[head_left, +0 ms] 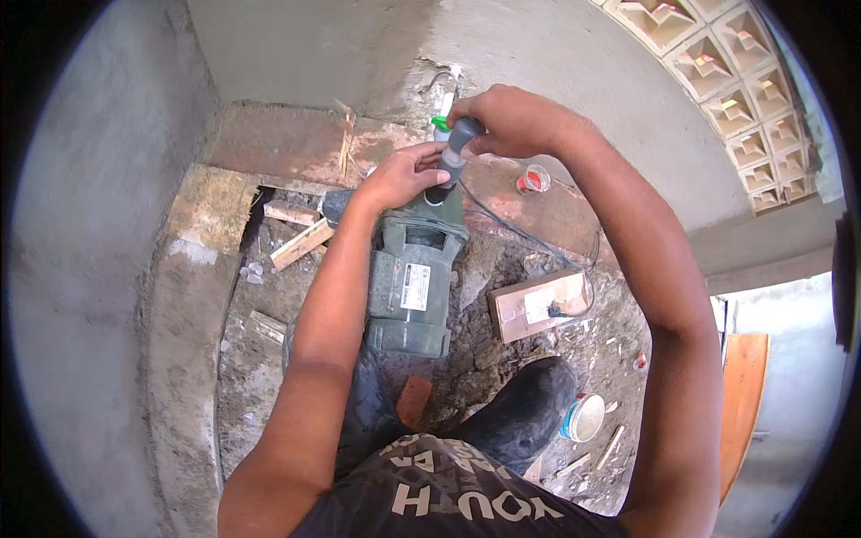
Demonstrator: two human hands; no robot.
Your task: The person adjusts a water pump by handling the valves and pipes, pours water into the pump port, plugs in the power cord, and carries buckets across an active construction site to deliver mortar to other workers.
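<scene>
A smooth grey cement-plastered wall [99,224] stands at the left and meets a grey plastered back wall [309,54], which has a darker patch. Along the back wall's foot runs a reddish-brown, rough ledge [278,139]. Upper right, cream patterned openwork blocks [749,99] let light through. The uneven grey dirt floor [260,377] is strewn with debris; an orange-brown wooden panel [743,403] stands at the right.

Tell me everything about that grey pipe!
The grey pipe looks like plastic, with a rounded, dark grey top, a paler middle and a black lower end. It rises at the far end of the green machine, leaning right in view. The left hand grips its paler middle, and the right hand holds its top. I can't tell if it's fixed.
</scene>
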